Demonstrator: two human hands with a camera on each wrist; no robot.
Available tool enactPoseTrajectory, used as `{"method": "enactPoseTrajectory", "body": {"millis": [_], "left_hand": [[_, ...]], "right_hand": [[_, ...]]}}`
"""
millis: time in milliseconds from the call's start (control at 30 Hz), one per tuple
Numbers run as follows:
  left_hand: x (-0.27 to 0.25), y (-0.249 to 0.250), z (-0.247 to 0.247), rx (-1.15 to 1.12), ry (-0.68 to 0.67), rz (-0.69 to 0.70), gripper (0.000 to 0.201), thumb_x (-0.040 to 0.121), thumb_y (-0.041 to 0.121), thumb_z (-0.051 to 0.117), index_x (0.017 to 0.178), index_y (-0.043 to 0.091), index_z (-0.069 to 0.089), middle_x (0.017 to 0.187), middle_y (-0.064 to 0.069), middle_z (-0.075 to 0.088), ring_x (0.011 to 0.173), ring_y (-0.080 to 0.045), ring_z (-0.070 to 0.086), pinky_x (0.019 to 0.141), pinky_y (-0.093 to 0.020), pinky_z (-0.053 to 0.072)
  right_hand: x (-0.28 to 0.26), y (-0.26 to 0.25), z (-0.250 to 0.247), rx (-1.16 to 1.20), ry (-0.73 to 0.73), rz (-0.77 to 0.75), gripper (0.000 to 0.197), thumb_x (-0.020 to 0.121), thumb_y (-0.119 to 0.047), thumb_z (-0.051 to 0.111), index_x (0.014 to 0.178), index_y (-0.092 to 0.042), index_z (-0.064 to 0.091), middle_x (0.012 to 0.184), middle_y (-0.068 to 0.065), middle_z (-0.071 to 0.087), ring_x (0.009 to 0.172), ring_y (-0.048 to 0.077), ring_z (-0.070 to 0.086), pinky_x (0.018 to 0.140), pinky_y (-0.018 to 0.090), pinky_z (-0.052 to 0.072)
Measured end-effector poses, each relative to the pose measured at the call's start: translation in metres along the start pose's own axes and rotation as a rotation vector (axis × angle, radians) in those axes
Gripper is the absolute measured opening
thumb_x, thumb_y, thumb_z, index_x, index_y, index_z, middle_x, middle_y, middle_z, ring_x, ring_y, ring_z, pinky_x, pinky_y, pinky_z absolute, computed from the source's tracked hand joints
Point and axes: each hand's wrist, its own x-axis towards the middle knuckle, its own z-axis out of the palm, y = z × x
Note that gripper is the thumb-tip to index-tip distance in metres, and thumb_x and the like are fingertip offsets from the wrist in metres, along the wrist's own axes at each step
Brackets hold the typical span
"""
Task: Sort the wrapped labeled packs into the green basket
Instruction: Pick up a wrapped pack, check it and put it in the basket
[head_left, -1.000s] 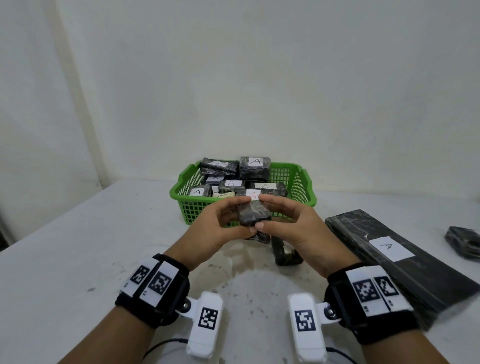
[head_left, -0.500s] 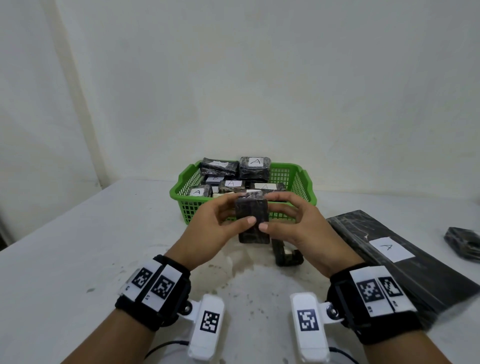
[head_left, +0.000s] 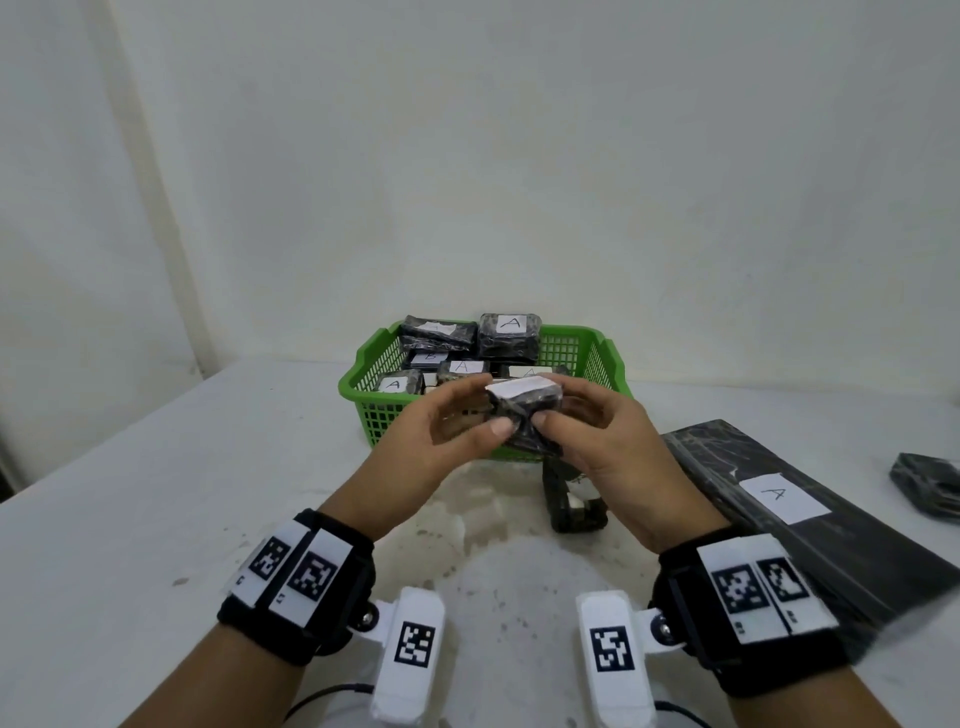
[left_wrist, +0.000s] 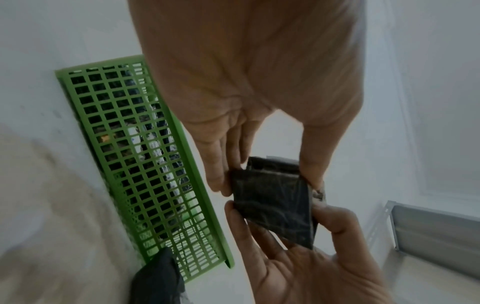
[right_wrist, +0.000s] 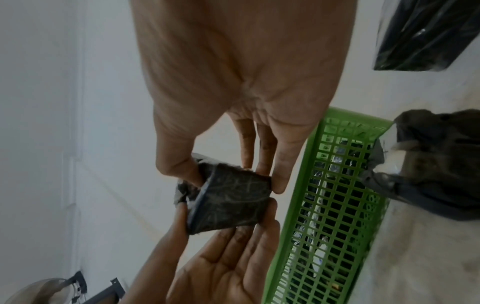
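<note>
A small black wrapped pack (head_left: 525, 415) with a white label on top is held in the air between both hands, just before the near wall of the green basket (head_left: 385, 422). My left hand (head_left: 480, 410) pinches its left end with thumb and fingers. My right hand (head_left: 563, 405) pinches the right end. The wrist views show the same pack (left_wrist: 272, 197) (right_wrist: 228, 195) gripped from both sides beside the basket (left_wrist: 145, 164) (right_wrist: 332, 185). Several packs labeled A and B lie in the basket, such as the top one (head_left: 510, 335).
Another small pack (head_left: 571, 504) lies on the white table under my right hand. A long black pack (head_left: 810, 525) labeled A lies at the right, and one more small pack (head_left: 930, 483) sits at the right edge. A wall stands close behind the basket.
Both hands have turned the pack from standing on edge to lying with its white label up, and lifted it slightly toward the basket.
</note>
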Motion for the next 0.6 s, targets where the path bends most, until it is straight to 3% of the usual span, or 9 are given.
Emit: {"method": "enactPoseTrajectory", "body": {"millis": [133,233,300,433,600], "left_hand": [[0.002,-0.001,0.003,0.016,0.074,0.016,0.058,0.077,0.017,0.080,0.133,0.010,0.063,0.116,-0.003,0.077,0.112,-0.016,0.072,0.092,-0.022,0.056],[0.001,-0.003,0.001,-0.027,0.033,0.027,0.066,0.078,0.023,0.080,0.139,0.011,0.058,0.126,-0.003,0.073,0.120,-0.016,0.068,0.097,-0.025,0.055],[-0.001,-0.002,0.002,-0.033,0.028,0.031,0.066,0.081,0.018,0.085,0.140,0.011,0.056,0.129,-0.003,0.072,0.123,-0.016,0.066,0.096,-0.025,0.055],[0.000,0.000,0.001,-0.030,0.087,0.064,0.056,0.085,0.002,0.076,0.138,0.008,0.058,0.125,-0.006,0.073,0.120,-0.021,0.068,0.091,-0.025,0.057],[-0.001,0.001,-0.001,-0.008,0.064,0.033,0.067,0.080,0.017,0.084,0.141,0.012,0.056,0.128,-0.003,0.072,0.122,-0.019,0.067,0.102,-0.037,0.056]], "right_hand": [[0.000,0.002,0.004,-0.060,-0.040,-0.008,0.056,0.080,-0.015,0.087,0.132,-0.016,0.067,0.120,0.003,0.077,0.112,0.014,0.074,0.096,0.031,0.059],[-0.002,0.000,0.005,-0.066,-0.020,-0.064,0.051,0.085,-0.007,0.082,0.133,-0.013,0.067,0.121,0.004,0.077,0.106,0.009,0.075,0.087,0.022,0.060],[-0.002,-0.001,0.002,-0.055,-0.035,-0.077,0.055,0.084,-0.006,0.082,0.136,-0.013,0.065,0.125,0.004,0.076,0.112,0.014,0.074,0.094,0.026,0.059],[-0.001,-0.001,-0.005,-0.011,-0.190,-0.031,0.071,0.076,-0.011,0.089,0.141,-0.015,0.060,0.130,0.003,0.073,0.121,0.019,0.070,0.099,0.031,0.058],[-0.001,0.001,-0.005,-0.125,-0.156,-0.081,0.077,0.065,-0.024,0.093,0.136,-0.023,0.064,0.129,0.004,0.073,0.118,0.016,0.071,0.102,0.041,0.058]]}}
